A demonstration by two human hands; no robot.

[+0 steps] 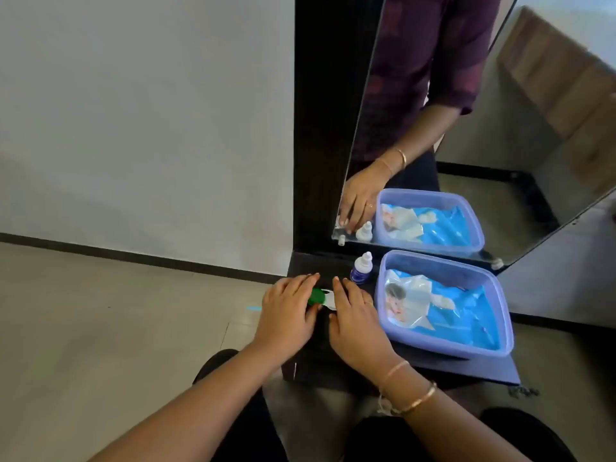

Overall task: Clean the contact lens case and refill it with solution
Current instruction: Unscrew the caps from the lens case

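Note:
The contact lens case (322, 297), green cap on its left side and white on its right, lies on the dark shelf (336, 261) between my hands. My left hand (286, 315) covers the green end, fingers wrapped on the cap. My right hand (355, 320) rests on the white end, palm down, fingers pointing forward. Most of the case is hidden under both hands. A small solution bottle (361, 269) with a white dropper cap and blue label stands upright just behind my right hand, untouched.
A lilac plastic tub (501, 325) holding blue plastic packets sits on the shelf right of my right hand. A mirror (450, 128) stands behind, reflecting the tub, bottle and a hand. The shelf's left edge drops to a tiled floor (116, 311).

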